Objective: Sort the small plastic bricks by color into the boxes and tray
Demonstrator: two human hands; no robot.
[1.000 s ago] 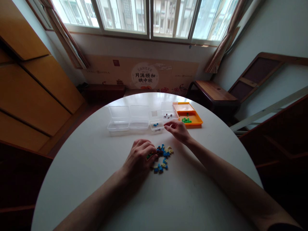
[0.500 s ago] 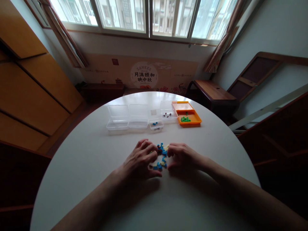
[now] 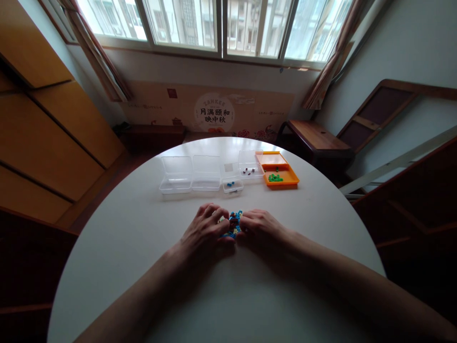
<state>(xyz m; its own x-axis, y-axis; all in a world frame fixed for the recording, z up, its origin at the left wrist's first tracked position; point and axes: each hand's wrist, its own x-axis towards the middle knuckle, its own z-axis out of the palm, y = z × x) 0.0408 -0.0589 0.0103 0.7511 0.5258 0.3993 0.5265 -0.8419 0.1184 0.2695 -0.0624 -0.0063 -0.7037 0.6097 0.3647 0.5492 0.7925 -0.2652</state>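
Note:
A small heap of toy building bricks (image 3: 234, 222), mostly blue with some brown and cream ones, lies on the white table (image 3: 228, 290) in front of me. My left hand (image 3: 209, 224) curls around the heap's left side, its fingers bent and its thumb along the near edge. From the other side my right hand (image 3: 260, 223) presses in with bent fingers, touching the bricks. Both hands cup the heap between them, and part of it is hidden behind the fingers.
Beyond the hands stand two clear plastic boxes (image 3: 175, 185) with raised lids. A smaller clear box (image 3: 233, 189) holds blue bricks, and another clear box (image 3: 250, 162) has a few dark pieces. An orange case (image 3: 291, 177) holds green bricks (image 3: 275, 178).
Both hands have come closer together, squeezing the loosely spread bricks into a tighter heap. My right hand has moved left, and the nearer bricks have been pushed away from me.

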